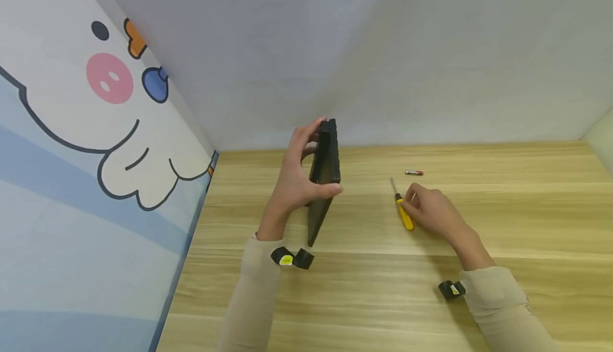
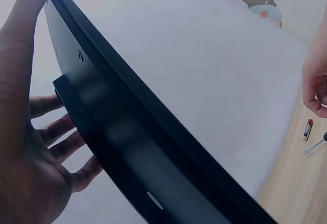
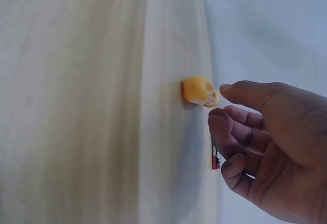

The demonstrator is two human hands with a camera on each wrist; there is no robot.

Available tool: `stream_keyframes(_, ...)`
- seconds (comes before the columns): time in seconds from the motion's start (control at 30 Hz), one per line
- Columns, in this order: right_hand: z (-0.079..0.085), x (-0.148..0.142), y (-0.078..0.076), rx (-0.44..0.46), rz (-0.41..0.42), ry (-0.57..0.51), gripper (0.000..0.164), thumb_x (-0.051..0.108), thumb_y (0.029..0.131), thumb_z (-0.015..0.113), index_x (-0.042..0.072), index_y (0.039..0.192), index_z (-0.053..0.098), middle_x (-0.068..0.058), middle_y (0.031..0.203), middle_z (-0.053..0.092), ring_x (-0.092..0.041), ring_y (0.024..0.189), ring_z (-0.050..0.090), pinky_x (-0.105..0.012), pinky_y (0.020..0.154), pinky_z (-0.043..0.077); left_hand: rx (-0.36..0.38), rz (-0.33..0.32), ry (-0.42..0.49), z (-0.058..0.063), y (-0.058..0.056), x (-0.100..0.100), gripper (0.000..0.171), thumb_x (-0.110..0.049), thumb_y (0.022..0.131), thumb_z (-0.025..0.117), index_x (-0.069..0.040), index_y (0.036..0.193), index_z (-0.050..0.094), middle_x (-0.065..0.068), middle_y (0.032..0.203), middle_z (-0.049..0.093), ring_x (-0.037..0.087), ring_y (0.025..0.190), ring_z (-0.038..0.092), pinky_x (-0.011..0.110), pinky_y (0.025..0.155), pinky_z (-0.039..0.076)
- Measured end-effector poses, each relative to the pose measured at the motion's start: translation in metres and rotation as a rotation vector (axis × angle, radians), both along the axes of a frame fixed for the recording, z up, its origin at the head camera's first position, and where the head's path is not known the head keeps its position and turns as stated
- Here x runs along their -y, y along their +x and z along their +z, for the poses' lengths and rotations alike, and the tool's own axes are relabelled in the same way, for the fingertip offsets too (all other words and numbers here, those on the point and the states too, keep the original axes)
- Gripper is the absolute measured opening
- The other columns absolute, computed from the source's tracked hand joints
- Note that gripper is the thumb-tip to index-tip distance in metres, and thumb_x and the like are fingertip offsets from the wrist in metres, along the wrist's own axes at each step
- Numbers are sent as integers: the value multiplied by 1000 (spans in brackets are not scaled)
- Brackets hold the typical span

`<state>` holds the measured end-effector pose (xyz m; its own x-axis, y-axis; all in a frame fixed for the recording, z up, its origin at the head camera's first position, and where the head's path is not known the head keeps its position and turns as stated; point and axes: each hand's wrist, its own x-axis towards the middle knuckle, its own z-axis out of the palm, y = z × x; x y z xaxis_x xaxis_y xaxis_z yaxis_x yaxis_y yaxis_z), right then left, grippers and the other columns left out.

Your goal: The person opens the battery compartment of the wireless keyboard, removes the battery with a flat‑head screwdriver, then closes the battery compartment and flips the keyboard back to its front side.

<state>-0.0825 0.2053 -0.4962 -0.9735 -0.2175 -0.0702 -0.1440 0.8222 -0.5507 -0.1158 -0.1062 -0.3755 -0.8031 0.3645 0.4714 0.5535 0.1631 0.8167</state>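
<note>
My left hand [image 1: 297,184] grips a black keyboard [image 1: 328,160], thumb on the near edge and fingers on the far side. It stands tilted on its side above the table, and its dark underside fills much of the left wrist view. Its key side is mostly hidden. On the table lies a screwdriver [image 1: 405,216] with a yellow handle and thin metal shaft. Beside that handle hovers my right hand [image 1: 435,211], fingers loosely bent. The right wrist view shows a gap between thumb and forefinger, with the yellow handle end [image 3: 196,90] just past them.
A small red and silver battery [image 1: 414,173] lies behind the screwdriver. The wooden table [image 1: 364,299] ends at a pale back wall [image 1: 383,75]. On the left stands a panel [image 1: 62,192] with cartoon drawings.
</note>
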Motion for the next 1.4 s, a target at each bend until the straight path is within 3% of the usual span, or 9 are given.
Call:
stream_keyframes(0.3, 6, 2, -5, -5, 23, -47, 20, 27, 101, 64, 7, 101, 61, -3, 73, 66, -12, 60, 53, -26, 55, 44, 0, -40, 176, -4, -1, 5, 133, -87, 59, 75, -5, 157, 36, 21, 141, 42, 17, 126, 46, 44, 108, 46)
stream_keyframes(0.47, 6, 11, -8, -48, 69, -143, 26, 32, 101, 66, 6, 106, 67, -4, 82, 69, -13, 72, 60, -28, 68, 51, -23, -72, 253, -6, -1, 6, 134, -83, 62, 77, 1, 156, 33, 22, 145, 42, 18, 128, 47, 41, 109, 47)
stream_keyframes(0.6, 3, 20, -9, -37, 123, -223, 43, 34, 97, 71, 2, 126, 66, -11, 106, 71, -19, 90, 67, -36, 81, 57, -36, -83, 281, -9, -1, 6, 134, -81, 64, 78, 4, 156, 31, 18, 147, 41, 19, 128, 48, 36, 108, 48)
stream_keyframes(0.77, -2, 34, -8, 26, 178, -245, 72, 43, 89, 79, 5, 145, 54, -13, 134, 63, -25, 109, 63, -51, 101, 53, -27, -82, 310, -12, 1, 7, 132, -80, 66, 78, 3, 157, 30, 8, 148, 43, 19, 129, 48, 31, 108, 48)
stream_keyframes(1.07, -9, 58, -5, 76, 253, -285, 104, 53, 74, 89, 7, 154, 42, -14, 145, 51, -33, 128, 55, -55, 105, 50, 37, -84, 365, -13, 4, 6, 135, -81, 64, 78, 0, 159, 27, -1, 147, 44, 17, 131, 47, 28, 106, 49)
stream_keyframes(1.4, -9, 73, -2, 11, 294, -240, 130, 57, 59, 95, 3, 159, 31, -18, 153, 43, -39, 138, 47, -63, 112, 44, 73, -92, 430, -9, 6, 1, 136, -80, 62, 80, -2, 159, 28, -2, 146, 44, 15, 131, 49, 25, 103, 53)
